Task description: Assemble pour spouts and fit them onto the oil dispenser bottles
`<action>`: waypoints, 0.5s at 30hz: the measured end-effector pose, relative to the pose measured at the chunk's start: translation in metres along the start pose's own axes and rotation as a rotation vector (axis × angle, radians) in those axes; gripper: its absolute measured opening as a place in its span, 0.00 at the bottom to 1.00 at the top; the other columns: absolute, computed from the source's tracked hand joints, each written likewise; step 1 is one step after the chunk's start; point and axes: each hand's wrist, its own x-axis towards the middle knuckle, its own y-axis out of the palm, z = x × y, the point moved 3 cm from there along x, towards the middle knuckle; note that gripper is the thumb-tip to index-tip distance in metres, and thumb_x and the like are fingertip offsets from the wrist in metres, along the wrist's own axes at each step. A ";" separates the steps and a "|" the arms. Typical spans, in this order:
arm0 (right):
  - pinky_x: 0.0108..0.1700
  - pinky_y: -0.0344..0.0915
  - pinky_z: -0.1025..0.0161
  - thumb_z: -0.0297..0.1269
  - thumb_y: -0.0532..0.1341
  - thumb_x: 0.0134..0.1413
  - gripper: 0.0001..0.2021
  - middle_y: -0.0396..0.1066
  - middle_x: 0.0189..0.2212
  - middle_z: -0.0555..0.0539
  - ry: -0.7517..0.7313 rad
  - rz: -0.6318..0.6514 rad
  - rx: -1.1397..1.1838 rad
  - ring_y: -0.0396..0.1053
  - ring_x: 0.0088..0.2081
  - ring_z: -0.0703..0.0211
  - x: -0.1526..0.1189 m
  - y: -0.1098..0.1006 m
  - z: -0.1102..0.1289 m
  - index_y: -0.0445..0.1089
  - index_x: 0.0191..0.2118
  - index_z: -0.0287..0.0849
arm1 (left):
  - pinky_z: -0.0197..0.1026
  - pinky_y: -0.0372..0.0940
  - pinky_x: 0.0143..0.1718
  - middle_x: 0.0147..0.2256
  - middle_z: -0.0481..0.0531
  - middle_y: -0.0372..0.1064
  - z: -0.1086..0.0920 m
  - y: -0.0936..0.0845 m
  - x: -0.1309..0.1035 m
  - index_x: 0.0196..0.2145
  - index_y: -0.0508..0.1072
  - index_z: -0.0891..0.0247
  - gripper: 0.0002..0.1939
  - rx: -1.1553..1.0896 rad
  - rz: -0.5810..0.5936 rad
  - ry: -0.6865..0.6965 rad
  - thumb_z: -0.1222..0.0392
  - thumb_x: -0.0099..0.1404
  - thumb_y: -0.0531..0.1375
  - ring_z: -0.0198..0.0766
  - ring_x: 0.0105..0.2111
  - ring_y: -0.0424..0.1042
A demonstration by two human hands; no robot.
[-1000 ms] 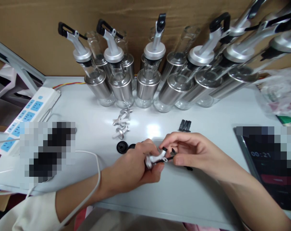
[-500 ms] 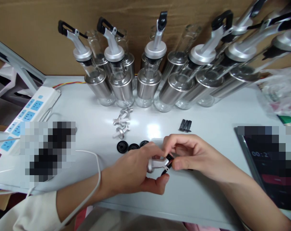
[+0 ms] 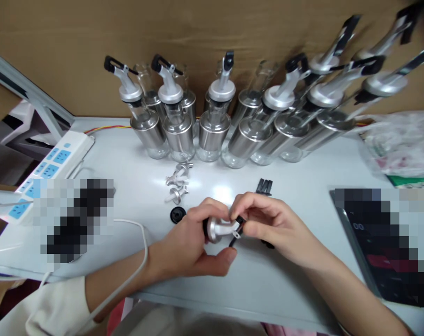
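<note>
A silver pourer spout (image 3: 222, 228) with a black flip cap at its tip lies sideways between my hands, above the table. My left hand (image 3: 194, 238) grips its wide base, with the thumb stretched out below. The thumb and index finger of my right hand (image 3: 264, 221) pinch the black cap (image 3: 239, 223) at the spout's tip. Near my left fingers, a round black stopper (image 3: 178, 215) rests on the table. Several loose silver spout parts (image 3: 177, 193) lie beyond it. A few small black caps (image 3: 264, 186) sit just past my right hand.
Glass bottles with steel sleeves (image 3: 214, 140) line the back, several topped with pourers. A white power strip (image 3: 54, 163) lies at left; a white cable (image 3: 144, 242) crosses my left forearm. A dark phone (image 3: 362, 247) and a clear plastic bag (image 3: 401, 142) are at right.
The view has tilted and shifted slightly. My left hand has rolled so more of the spout's base shows, and it now covers most of the black stoppers. My right fingers remain at the cap.
</note>
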 end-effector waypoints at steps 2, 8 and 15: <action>0.36 0.64 0.65 0.44 0.68 0.47 0.10 0.69 0.29 0.50 -0.092 -0.061 0.015 0.67 0.32 0.61 -0.001 0.001 0.005 0.72 0.32 0.45 | 0.36 0.65 0.35 0.46 0.53 0.56 -0.001 -0.001 -0.002 0.50 0.50 0.52 0.23 -0.102 -0.054 -0.062 0.61 0.62 0.57 0.32 0.36 0.65; 0.46 0.65 0.59 0.46 0.64 0.51 0.09 0.72 0.37 0.48 -0.322 -0.326 0.226 0.69 0.42 0.57 -0.007 0.020 0.022 0.70 0.33 0.48 | 0.49 0.62 0.52 0.56 0.56 0.53 0.007 0.012 -0.001 0.51 0.53 0.55 0.21 -0.595 -0.387 -0.472 0.43 0.66 0.48 0.42 0.53 0.61; 0.51 0.64 0.53 0.45 0.61 0.54 0.08 0.72 0.44 0.46 -0.397 -0.289 0.371 0.68 0.49 0.53 0.004 0.073 0.036 0.68 0.34 0.47 | 0.50 0.68 0.44 0.38 0.57 0.68 -0.023 0.034 0.041 0.44 0.64 0.62 0.23 -0.755 -0.141 -0.595 0.48 0.70 0.36 0.43 0.42 0.71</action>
